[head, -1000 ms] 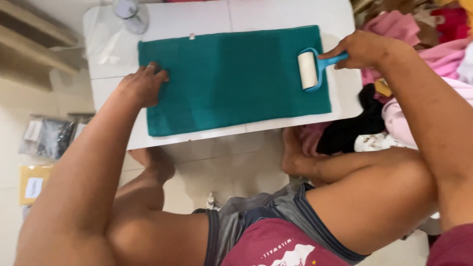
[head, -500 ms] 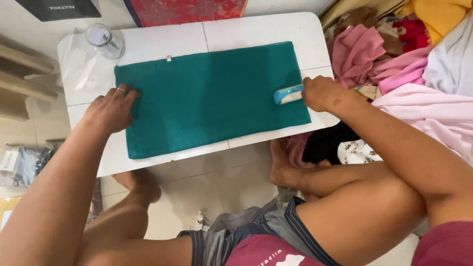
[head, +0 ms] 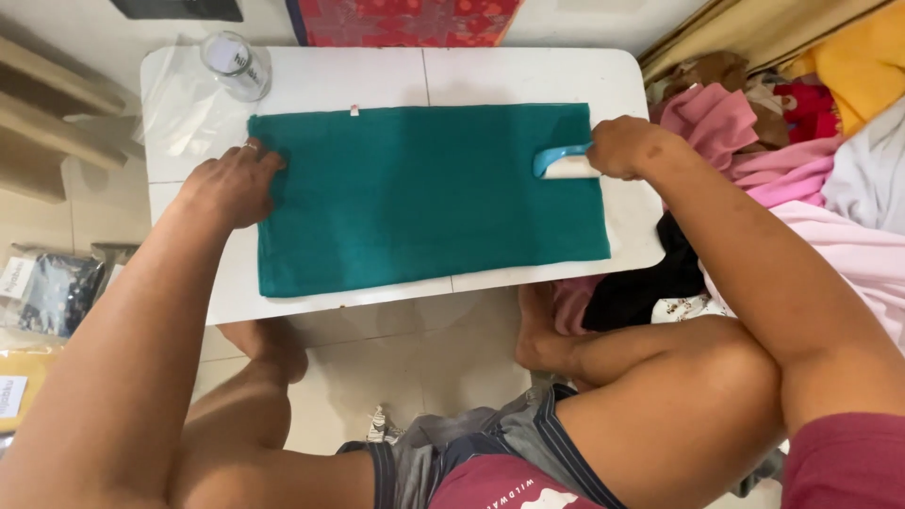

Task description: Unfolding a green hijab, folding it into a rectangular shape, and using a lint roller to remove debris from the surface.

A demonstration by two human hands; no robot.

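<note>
At the far left, flat packets (head: pixel 47 292) lie on the tiled floor (head: pixel 396 368), below a wooden step (head: pixel 47 113). The white surface (head: pixel 490 75) stands low over the floor. At its 10 o'clock corner a clear jar (head: pixel 236 64) stands upright on a sheet of clear plastic (head: pixel 179 113).

The left hand (head: pixel 231 184) lies palm down at the cloth's 9 o'clock edge, its fingers (head: pixel 264 160) spread flat and released, pressing on the cloth and gripping nothing. A ring shows on one finger.

The green cloth (head: pixel 424 198) lies spread flat across the middle of the surface, long side running left to right, its near edge close to the surface's 6 o'clock rim. A small white tag (head: pixel 354 110) sticks out at its far edge, towards 11 o'clock.

At the cloth's 2 o'clock area the lint roller (head: pixel 564 162) rests on the fabric, its white roll lying on the green and its blue frame curving over it. The right hand (head: pixel 627 146) is clenched round the roller's handle, which is hidden inside the fist.

Beyond the surface's right rim, from 1 to 4 o'clock, a heap of clothes (head: pixel 801 160) in pink, yellow, red, white and black is piled. The person's bare knees and feet sit under the near rim.
</note>
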